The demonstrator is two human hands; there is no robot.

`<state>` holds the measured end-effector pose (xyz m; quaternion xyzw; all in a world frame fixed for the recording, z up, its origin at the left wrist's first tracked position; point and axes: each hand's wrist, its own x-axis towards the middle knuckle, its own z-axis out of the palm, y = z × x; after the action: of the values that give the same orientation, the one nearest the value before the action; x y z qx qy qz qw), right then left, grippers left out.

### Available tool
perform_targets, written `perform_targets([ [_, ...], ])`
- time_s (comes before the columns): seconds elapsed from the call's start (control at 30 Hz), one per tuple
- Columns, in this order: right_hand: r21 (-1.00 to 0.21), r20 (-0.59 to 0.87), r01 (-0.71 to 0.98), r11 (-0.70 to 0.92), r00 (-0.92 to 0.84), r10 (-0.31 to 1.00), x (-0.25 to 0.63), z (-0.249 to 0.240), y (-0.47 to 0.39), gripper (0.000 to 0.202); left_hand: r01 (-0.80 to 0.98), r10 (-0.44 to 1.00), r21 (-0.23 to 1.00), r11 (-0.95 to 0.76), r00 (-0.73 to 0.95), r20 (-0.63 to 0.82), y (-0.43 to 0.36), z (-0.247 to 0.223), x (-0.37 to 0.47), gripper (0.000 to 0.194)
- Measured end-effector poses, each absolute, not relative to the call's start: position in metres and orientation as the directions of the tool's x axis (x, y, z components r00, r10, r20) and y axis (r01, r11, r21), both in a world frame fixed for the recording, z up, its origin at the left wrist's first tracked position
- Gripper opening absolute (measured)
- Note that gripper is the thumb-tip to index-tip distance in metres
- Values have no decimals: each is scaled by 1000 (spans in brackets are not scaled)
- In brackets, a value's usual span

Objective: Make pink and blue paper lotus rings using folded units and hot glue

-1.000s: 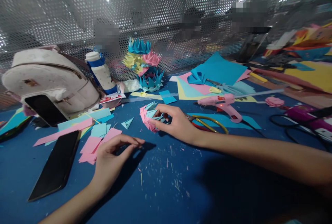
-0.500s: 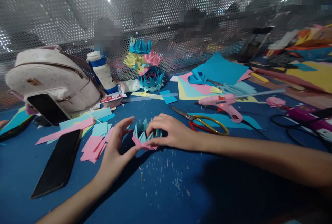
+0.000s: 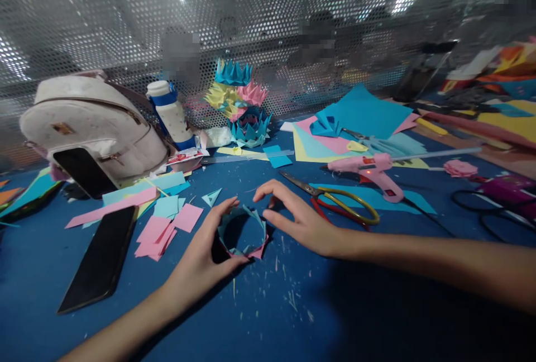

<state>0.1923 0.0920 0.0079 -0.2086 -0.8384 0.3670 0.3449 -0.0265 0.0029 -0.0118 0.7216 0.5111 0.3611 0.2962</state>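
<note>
A small ring of folded paper (image 3: 258, 251), light blue points with pink ones outside, stands near the middle of the blue table. My left hand (image 3: 199, 256) curves around its left side, thumb at the front and fingers at the back, gripping it. Just right of the ring, my right hand (image 3: 301, 221) hovers with thumb and fingers apart and nothing between them. A light blue folded triangle (image 3: 211, 197) lies behind my left fingers. Small pink paper squares (image 3: 156, 236) and light blue squares (image 3: 168, 206) are spread left of my left hand.
Scissors (image 3: 335, 197) and a pink glue gun (image 3: 368, 167) with its cord lie at right. A phone (image 3: 100, 258) lies at left, near a backpack (image 3: 92, 113) and a bottle (image 3: 170, 116). Stacked paper flowers (image 3: 240, 99) stand at the back by a perforated metal panel (image 3: 268, 10).
My right hand has let go of the paper ring and drawn off to the right, opening. The ring now shows its opening towards me. The folded triangle and a pink square have come into sight.
</note>
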Motion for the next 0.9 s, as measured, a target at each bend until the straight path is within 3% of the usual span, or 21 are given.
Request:
perform_targets([
  [0.2, -702, 399, 95, 706, -769, 500, 206, 3, 92, 27, 480, 947, 819, -314, 217, 236, 5, -11, -27, 70],
  [0.37, -649, 363, 169, 741, -788, 498, 207, 6, 91, 26, 537, 925, 752, -381, 230, 304, 4, -6, -30, 27],
  [0.53, -632, 361, 162, 758, -804, 473, 208, 4, 90, 25, 582, 929, 725, -369, 217, 299, -3, -2, -31, 36],
  [0.67, -636, 349, 162, 755, -812, 468, 208, 3, 91, 24, 617, 914, 675, -405, 294, 280, -4, -3, -29, 33],
  [0.73, -654, 329, 167, 738, -816, 476, 208, 3, 92, 25, 633, 907, 653, -417, 330, 260, -2, -5, -28, 23],
  [0.8, -671, 319, 158, 724, -820, 474, 207, 3, 92, 24, 627, 915, 669, -400, 312, 255, 0, -6, -28, 5],
  [0.9, -685, 339, 120, 719, -821, 460, 207, 4, 93, 25, 519, 930, 774, -363, 246, 271, 5, -6, -31, 10],
])
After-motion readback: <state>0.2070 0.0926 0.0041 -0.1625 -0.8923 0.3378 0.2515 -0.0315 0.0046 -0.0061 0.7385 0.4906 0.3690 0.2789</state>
